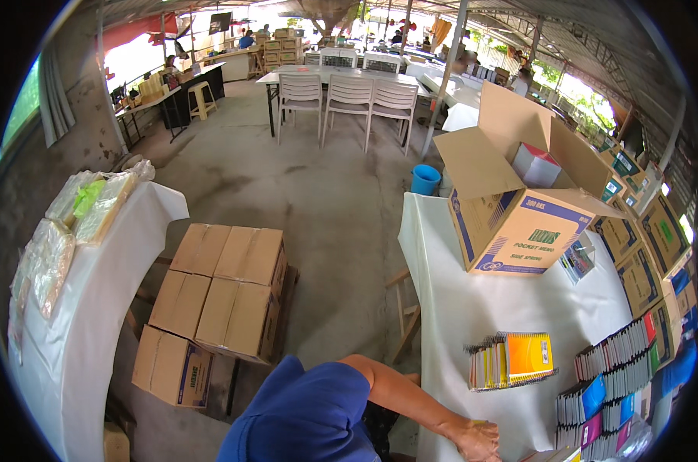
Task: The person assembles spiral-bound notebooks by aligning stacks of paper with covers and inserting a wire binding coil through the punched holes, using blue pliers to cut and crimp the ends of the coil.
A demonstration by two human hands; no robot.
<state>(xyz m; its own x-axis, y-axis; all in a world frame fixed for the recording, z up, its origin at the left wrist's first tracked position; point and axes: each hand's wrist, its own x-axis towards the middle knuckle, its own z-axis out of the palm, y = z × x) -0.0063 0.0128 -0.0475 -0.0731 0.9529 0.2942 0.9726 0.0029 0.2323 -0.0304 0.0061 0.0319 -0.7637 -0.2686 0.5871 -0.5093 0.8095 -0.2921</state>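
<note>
A bare arm in a short blue sleeve (302, 416) comes in from the lower edge and reaches right; I take it for my left arm. My left hand (476, 440) rests knuckles up on the white cloth of the table (472, 308), near its front edge. Its fingers curl downward, and whether they hold anything is hidden. Just beyond the hand stands a row of spiral notebooks with a yellow-orange cover (518, 358). To the right are rows of small notebooks (618, 369) set on edge. My right hand is out of the picture.
An open cardboard box (510, 223) lies tilted at the table's far end, with stacked cartons (641, 254) along the right. Several closed cartons (218, 292) sit on a pallet on the concrete floor. A second white-covered table (71, 308) at left holds plastic-wrapped packs. Behind are white chairs (349, 96) and a blue bucket (425, 179).
</note>
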